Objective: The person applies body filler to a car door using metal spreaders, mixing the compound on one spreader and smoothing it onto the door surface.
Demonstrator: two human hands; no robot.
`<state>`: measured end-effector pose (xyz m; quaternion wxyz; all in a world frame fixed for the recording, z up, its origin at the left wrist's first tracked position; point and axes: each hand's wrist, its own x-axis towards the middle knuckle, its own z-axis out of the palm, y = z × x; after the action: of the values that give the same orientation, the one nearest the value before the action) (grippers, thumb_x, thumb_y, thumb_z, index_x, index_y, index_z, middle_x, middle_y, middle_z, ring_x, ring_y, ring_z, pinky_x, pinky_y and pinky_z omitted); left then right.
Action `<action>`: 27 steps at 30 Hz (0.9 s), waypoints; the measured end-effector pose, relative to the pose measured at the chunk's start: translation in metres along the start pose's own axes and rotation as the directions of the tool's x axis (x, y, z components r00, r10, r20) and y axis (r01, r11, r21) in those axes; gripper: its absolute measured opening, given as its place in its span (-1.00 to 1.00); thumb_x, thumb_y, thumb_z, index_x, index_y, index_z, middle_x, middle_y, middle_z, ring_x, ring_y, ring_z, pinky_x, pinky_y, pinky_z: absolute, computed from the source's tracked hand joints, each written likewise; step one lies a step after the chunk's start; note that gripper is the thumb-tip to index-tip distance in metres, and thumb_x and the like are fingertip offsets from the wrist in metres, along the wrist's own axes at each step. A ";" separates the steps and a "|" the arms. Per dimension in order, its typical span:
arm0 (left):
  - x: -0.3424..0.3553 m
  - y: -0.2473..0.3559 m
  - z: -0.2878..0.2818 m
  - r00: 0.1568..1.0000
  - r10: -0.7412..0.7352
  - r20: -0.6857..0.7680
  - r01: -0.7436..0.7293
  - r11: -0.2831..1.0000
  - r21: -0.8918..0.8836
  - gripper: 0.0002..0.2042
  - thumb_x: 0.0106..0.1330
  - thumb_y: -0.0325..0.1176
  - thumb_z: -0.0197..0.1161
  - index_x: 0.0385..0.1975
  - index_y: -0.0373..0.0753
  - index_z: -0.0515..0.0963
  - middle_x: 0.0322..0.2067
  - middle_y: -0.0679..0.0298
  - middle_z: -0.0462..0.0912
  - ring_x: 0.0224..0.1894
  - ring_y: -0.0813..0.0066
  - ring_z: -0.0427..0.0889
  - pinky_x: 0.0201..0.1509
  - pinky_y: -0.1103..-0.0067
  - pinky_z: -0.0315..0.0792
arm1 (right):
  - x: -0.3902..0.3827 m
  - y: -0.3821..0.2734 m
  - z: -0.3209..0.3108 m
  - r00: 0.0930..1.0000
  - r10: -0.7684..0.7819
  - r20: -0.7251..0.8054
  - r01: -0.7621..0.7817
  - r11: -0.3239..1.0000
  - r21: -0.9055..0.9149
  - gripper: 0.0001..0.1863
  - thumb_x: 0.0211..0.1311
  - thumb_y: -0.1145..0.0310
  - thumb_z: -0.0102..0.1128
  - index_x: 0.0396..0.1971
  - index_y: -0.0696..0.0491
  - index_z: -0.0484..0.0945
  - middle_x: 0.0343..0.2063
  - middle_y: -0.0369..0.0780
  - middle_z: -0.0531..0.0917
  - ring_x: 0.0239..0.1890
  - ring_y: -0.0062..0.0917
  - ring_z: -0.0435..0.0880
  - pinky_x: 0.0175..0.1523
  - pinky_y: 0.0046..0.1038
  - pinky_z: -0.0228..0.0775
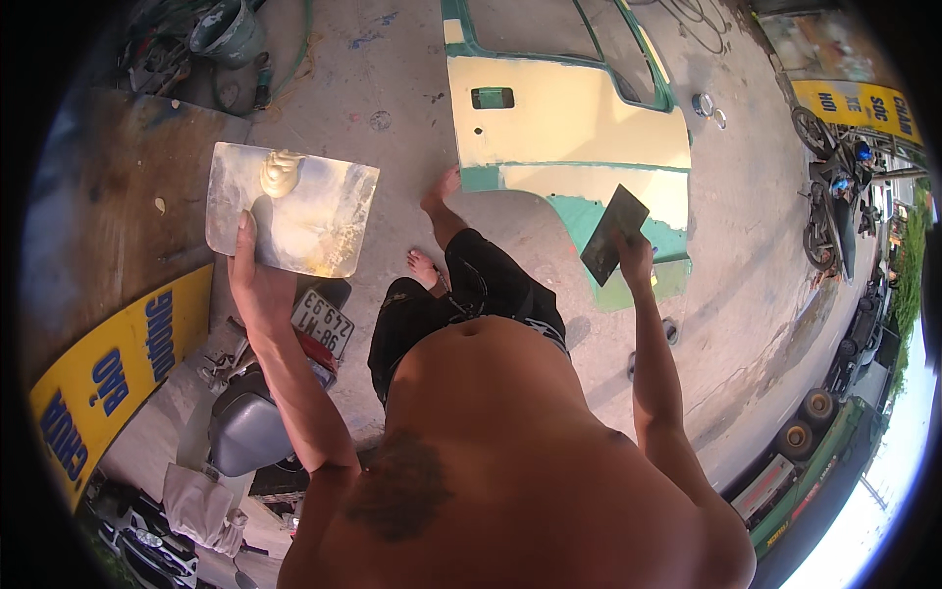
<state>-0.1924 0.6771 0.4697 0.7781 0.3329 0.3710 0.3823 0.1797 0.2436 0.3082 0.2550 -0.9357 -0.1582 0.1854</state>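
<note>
My left hand (257,260) grips a pale, smeared square board (319,201) from below, with the thumb over its face; a beige lump of paste (280,172) sits near its top edge. My right hand (632,253) holds a dark rectangular spreader (606,236) over the lower right of a cream and green vehicle door (564,118). The door lies on the concrete ground, with an open window frame and a small handle recess. My bare feet are on the ground beside the door.
A scooter (245,422) and yellow signboard (128,363) are at left, below a brown board (108,196). A bucket (221,34) stands upper left, small tins (704,105) right of the door. Motorbikes (829,206) and a green truck (824,471) line the right.
</note>
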 end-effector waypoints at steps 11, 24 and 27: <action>0.174 0.065 0.085 0.993 0.085 0.087 -0.107 0.948 0.299 -0.47 0.45 -0.28 0.20 0.33 -0.35 0.25 0.24 0.15 0.42 0.27 0.31 0.44 0.36 0.31 0.31 | -0.044 0.137 0.144 0.793 0.609 0.021 -0.602 0.788 -0.129 -0.63 0.13 0.22 0.34 -0.17 0.20 0.66 -0.30 0.03 0.71 -0.22 -0.16 0.71 -0.14 -0.13 0.49; 0.371 0.104 0.137 0.983 -0.007 0.184 -0.042 0.964 0.263 -0.44 0.45 -0.21 0.21 0.33 -0.39 0.26 0.28 0.12 0.37 0.28 0.34 0.40 0.34 0.40 0.32 | 0.274 -0.347 0.063 0.999 0.021 0.030 -0.036 0.730 0.683 -0.62 0.23 0.24 0.19 -0.19 0.30 0.60 -0.32 -0.11 0.72 -0.27 -0.44 0.69 -0.08 -0.42 0.49; 0.415 0.112 0.141 0.971 -0.061 0.232 0.028 0.989 0.143 -0.41 0.43 -0.23 0.22 0.37 -0.35 0.22 0.30 0.14 0.34 0.32 0.29 0.36 0.40 0.32 0.27 | 0.280 -0.426 0.083 0.980 0.125 0.157 -0.188 0.294 0.937 -0.53 0.23 0.28 0.24 0.00 0.33 0.48 -0.17 -0.11 0.67 -0.13 -0.40 0.68 0.05 -0.40 0.48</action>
<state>0.0654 1.0479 0.4965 0.7999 0.4210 0.3090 0.2958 0.3053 0.7366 0.3958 0.7313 -0.6131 0.0657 0.2916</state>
